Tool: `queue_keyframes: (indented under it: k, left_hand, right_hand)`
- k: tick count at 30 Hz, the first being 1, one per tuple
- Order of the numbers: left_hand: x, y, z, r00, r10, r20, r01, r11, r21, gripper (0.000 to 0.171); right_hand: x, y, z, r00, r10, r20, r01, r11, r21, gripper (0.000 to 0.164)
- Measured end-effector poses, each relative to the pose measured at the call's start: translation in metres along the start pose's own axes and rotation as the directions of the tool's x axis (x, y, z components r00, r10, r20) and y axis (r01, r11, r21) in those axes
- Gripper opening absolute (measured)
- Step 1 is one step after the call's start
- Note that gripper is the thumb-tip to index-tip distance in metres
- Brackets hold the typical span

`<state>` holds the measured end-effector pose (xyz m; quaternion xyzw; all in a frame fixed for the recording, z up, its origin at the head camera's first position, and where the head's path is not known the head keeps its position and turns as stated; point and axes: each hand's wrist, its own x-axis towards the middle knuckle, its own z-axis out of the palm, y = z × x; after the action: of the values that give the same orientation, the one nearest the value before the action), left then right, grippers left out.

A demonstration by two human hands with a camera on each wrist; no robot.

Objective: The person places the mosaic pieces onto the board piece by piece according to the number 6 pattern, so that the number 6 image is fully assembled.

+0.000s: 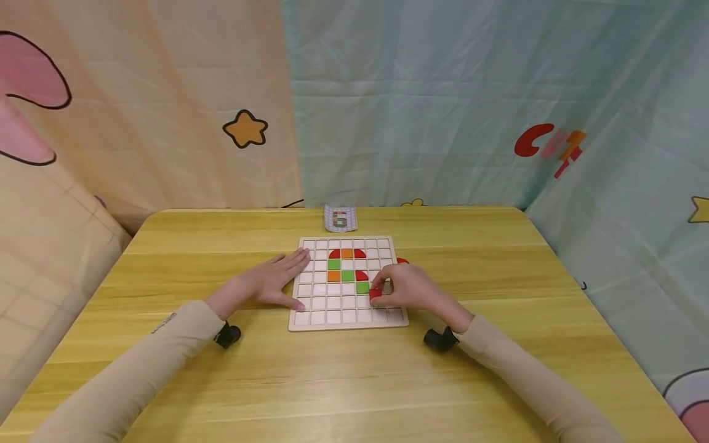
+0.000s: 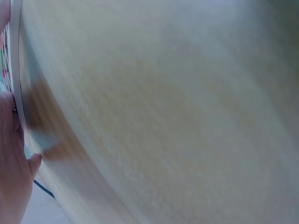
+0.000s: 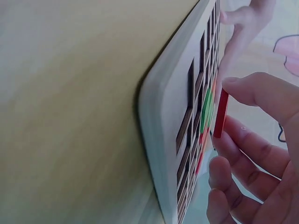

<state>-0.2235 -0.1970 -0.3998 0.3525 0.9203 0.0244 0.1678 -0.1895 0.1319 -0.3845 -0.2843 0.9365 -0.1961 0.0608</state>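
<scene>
A wooden grid board (image 1: 318, 302) with white square cells lies on the table. Red, orange and green tiles sit in its upper and middle cells, among them a green tile (image 1: 362, 287) and an orange tile (image 1: 346, 253). My left hand (image 1: 275, 279) rests on the board's left edge with its fingers spread and straight. Between thumb and fingertips, my right hand (image 1: 407, 286) pinches a red tile (image 3: 221, 114) over the right-middle cells. The right wrist view shows this tile edge-on, raised off the board. Only part of the left hand (image 2: 11, 154) appears in the left wrist view.
Behind the board lies a small card (image 1: 340, 219) printed with a coloured figure on a grid. Another red piece (image 1: 402, 261) shows past the board's right edge, partly behind my right hand. Printed curtains (image 1: 399, 123) hang behind the wooden table (image 1: 310, 381).
</scene>
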Motion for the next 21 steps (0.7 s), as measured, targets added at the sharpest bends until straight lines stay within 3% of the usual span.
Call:
queue_keyframes:
  k: [21]
  left_hand:
    - [0.000,0.003,-0.001,1.000,-0.001,-0.003,0.001,1.000,0.002,0.114]
  right_hand:
    - [0.012,-0.018,0.011,0.998,-0.016,0.053,0.018,1.000,-0.020,0.020]
